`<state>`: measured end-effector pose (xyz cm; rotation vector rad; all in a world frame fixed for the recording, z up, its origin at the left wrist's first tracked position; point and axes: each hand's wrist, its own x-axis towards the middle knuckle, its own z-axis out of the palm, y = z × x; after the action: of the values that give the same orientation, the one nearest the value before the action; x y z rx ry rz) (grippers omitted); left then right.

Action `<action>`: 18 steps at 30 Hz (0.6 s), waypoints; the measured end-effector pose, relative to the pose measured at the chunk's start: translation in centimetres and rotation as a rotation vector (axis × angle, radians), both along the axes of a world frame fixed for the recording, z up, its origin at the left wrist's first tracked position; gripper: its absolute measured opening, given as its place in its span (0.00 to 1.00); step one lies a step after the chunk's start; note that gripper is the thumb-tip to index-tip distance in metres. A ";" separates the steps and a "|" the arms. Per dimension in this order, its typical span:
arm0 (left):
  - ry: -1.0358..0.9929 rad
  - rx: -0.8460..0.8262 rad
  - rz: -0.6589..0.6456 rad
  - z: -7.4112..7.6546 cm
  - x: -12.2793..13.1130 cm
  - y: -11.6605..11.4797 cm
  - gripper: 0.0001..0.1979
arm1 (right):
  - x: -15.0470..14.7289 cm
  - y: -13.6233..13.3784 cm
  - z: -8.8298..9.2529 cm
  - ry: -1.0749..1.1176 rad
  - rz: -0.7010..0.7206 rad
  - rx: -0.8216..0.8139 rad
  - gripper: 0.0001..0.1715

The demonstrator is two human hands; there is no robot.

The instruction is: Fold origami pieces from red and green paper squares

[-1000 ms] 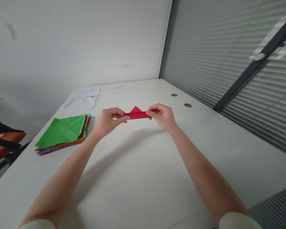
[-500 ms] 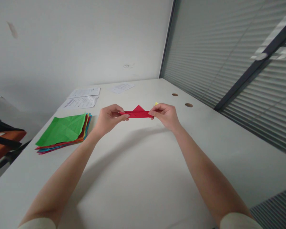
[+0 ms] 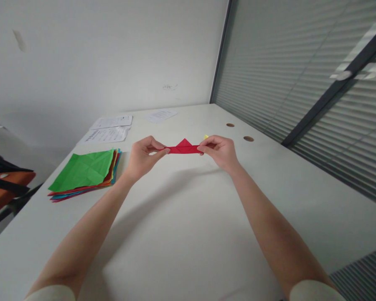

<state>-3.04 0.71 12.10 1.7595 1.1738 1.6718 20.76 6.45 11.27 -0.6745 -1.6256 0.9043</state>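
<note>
A folded red origami paper boat [image 3: 184, 149] is held up above the white table, with a small triangular peak in its middle. My left hand [image 3: 144, 156] pinches its left end between thumb and fingers. The right end is pinched in the same way by my right hand [image 3: 219, 151]. Behind my right hand shows a small tip of something yellow [image 3: 206, 136]; the rest of it is hidden.
A stack of coloured paper sheets [image 3: 84, 169], green on top, lies left of my left forearm. Printed sheets [image 3: 108, 133] and another paper [image 3: 161, 116] lie toward the wall. The table [image 3: 188, 221] has two round holes at right, beside blinds [image 3: 301, 75]. An orange chair [image 3: 6, 186] stands at left.
The red paper boat has shifted very slightly to the right and its body looks a little narrower. Both hands keep their pinch on its ends.
</note>
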 end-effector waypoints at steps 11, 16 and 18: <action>-0.138 -0.063 -0.037 -0.2 0.1 0.4 0.16 | -0.4 0.4 -0.4 0.092 -0.007 0.011 0.22; -0.170 -0.097 -0.054 0.0 0.1 0.2 0.16 | -0.4 0.3 -0.2 0.089 0.000 0.002 0.22; -0.221 -0.111 -0.053 -0.1 0.3 0.2 0.15 | -0.7 0.1 -0.4 0.096 0.001 -0.009 0.20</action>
<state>-2.70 0.90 12.00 1.4840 1.0888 1.6867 20.02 6.58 10.85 -0.6266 -1.5378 0.9313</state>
